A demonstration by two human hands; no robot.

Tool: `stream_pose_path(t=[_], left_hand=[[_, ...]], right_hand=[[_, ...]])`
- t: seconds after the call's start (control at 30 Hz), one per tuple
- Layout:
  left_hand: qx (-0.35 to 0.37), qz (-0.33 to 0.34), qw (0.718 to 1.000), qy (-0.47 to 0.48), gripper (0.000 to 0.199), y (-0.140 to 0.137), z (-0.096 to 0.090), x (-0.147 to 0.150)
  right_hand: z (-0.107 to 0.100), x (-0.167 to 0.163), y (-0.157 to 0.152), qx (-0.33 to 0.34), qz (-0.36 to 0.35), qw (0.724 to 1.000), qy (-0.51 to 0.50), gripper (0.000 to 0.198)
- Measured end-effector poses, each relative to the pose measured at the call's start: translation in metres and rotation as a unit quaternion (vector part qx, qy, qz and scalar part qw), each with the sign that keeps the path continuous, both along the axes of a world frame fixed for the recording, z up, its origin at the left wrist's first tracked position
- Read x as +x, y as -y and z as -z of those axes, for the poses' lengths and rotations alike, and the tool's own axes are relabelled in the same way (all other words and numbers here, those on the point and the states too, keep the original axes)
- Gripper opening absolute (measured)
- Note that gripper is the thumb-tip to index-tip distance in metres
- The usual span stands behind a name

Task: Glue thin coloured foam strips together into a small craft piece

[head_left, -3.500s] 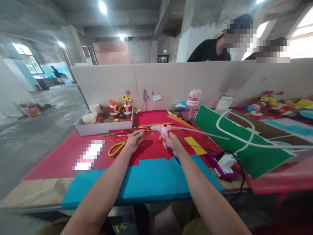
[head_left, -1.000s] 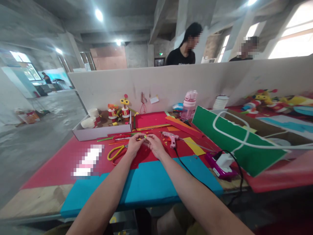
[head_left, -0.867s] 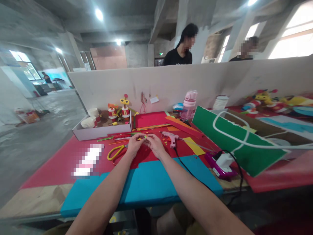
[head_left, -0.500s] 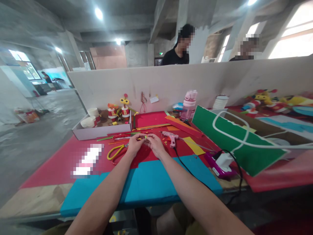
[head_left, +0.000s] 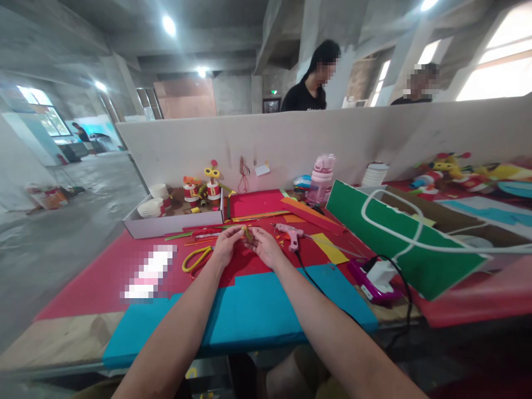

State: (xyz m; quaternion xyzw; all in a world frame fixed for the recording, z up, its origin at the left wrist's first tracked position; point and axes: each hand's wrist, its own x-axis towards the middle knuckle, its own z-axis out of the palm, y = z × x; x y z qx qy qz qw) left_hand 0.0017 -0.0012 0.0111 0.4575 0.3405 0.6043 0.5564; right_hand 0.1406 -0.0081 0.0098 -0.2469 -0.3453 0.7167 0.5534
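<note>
Between my fingertips is a small folded paper strip (head_left: 248, 234), yellow-green with dark bands, pleated like a spring. My left hand (head_left: 226, 245) pinches its upper left end. The fingers of my right hand (head_left: 266, 247) close on its right side, partly hiding it. Just left of my left wrist lie yellow-handled scissors (head_left: 197, 259), their blades partly covered by my hand. A pink hot glue gun (head_left: 291, 235) rests to the right of my right hand, its nozzle pointing left.
A blue board (head_left: 249, 310) lies along the front edge. At the back left, a white box (head_left: 174, 224) holds paper cups and small figures. To the right are a purple power strip (head_left: 376, 282), a green board (head_left: 399, 244) and white cable. People stand behind the partition (head_left: 274, 136).
The pleated strip, mostly covered by my fingers before, now shows between my hands. My hands have parted slightly. A person behind the partition has shifted right.
</note>
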Motion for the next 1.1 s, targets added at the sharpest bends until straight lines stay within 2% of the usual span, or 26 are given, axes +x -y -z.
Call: stream_pose_path(t=[0.23, 0.37, 0.5, 0.6, 0.83, 1.1], left_hand=[[0.022, 0.019, 0.999, -0.021, 0.040, 0.0029, -0.0011, 0.0014], [0.075, -0.051, 0.991, -0.099, 0.033, 0.0047, -0.0054, -0.0007], [0.152, -0.100, 0.962, -0.204, 0.023, 0.0051, -0.0073, -0.0022], [0.179, -0.097, 0.950, -0.239, 0.021, 0.0049, -0.0061, -0.0017], [0.194, -0.098, 0.941, -0.258, 0.019, 0.0034, -0.0032, -0.0012], [0.242, -0.098, 0.913, -0.312, 0.019, 0.0050, -0.0060, -0.0008]], right_hand=[[-0.0008, -0.0016, 0.0032, 0.024, 0.028, 0.999, -0.002, 0.029], [0.0000, -0.0003, -0.0001, 0.008, 0.062, 0.998, -0.007, 0.028], [0.0010, 0.0004, -0.0018, -0.004, 0.073, 0.997, -0.005, 0.027], [0.0005, 0.0007, -0.0013, -0.009, 0.072, 0.997, -0.012, 0.027], [0.0007, 0.0011, -0.0006, -0.004, 0.068, 0.998, -0.007, 0.027], [-0.0015, 0.0018, 0.0006, -0.009, 0.075, 0.997, -0.003, 0.028]])
